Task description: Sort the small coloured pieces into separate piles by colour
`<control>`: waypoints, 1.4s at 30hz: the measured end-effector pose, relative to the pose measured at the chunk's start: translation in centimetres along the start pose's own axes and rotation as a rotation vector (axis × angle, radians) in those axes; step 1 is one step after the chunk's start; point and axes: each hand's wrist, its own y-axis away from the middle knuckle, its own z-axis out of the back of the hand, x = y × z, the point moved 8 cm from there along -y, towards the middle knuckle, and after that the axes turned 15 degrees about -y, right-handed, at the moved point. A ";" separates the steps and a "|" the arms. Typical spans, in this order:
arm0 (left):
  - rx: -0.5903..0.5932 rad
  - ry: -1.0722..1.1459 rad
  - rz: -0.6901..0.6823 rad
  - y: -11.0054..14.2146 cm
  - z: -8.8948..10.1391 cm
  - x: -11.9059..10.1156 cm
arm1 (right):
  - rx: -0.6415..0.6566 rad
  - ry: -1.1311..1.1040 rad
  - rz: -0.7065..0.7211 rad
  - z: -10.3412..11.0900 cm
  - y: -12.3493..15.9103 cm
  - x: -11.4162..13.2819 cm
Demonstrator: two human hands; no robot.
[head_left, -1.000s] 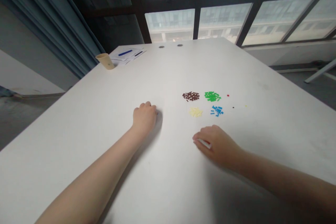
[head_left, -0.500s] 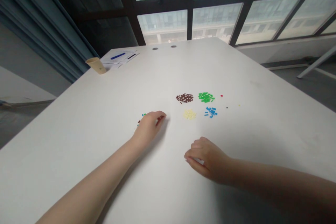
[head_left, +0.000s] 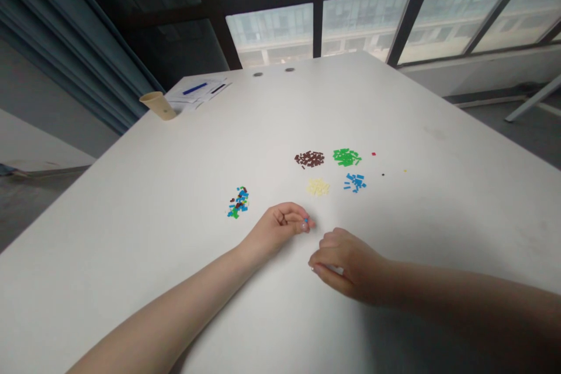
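My left hand [head_left: 284,223] is closed in a pinch on a small blue piece [head_left: 305,220], which shows at the fingertips. Close to its right, my right hand [head_left: 344,263] has thumb and fingers pressed together; whatever it may hold is too small to make out. Behind the hands lie a brown pile [head_left: 310,159], a green pile [head_left: 346,157], a pale yellow pile [head_left: 318,187] and a blue pile [head_left: 355,183] of small flat pieces. A mixed pile [head_left: 239,203] of blue, green, brown and yellow pieces sits left of my left hand.
Single red [head_left: 374,153], black [head_left: 383,175] and yellow [head_left: 405,171] pieces lie right of the sorted piles. A paper cup [head_left: 158,106] stands at the white table's [head_left: 175,169] left edge, by papers [head_left: 186,99] with a blue pen [head_left: 195,89].
My left hand has moved right from beside the mixed pile toward my right hand, uncovering that pile and showing a blue piece. My right hand has barely moved. The view has tilted slightly.
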 end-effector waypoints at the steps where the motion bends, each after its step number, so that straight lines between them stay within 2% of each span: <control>1: 0.013 -0.007 -0.018 0.0 -0.1 -0.1 | -0.001 0.001 0.000 0.0 0.0 0.0; 7: -0.002 -0.136 -0.095 0.2 -0.4 -0.8 | -0.053 -0.037 0.016 0.1 0.1 -0.1; 10: -0.010 -0.201 -0.127 0.4 -0.7 -1.4 | -0.187 -0.103 0.013 1.1 0.4 -0.3; 14: -0.049 -0.338 -0.242 0.9 -0.8 -2.6 | -0.380 -0.244 -0.055 2.8 0.7 -1.2; 20: -0.123 -0.553 -0.354 1.6 -0.7 -4.1 | -0.505 -0.371 -0.157 3.6 1.2 -2.7; 28: -0.103 -0.548 -0.404 2.1 -1.0 -4.6 | -0.464 -0.527 -0.161 3.3 1.0 -2.9; 37: -0.069 -0.628 -0.526 2.3 -1.5 -4.9 | -0.454 -0.734 -0.296 1.8 1.1 -4.4; 42: -0.075 -0.680 -0.569 2.6 -1.5 -5.1 | -0.488 -0.787 -0.342 1.8 1.3 -4.9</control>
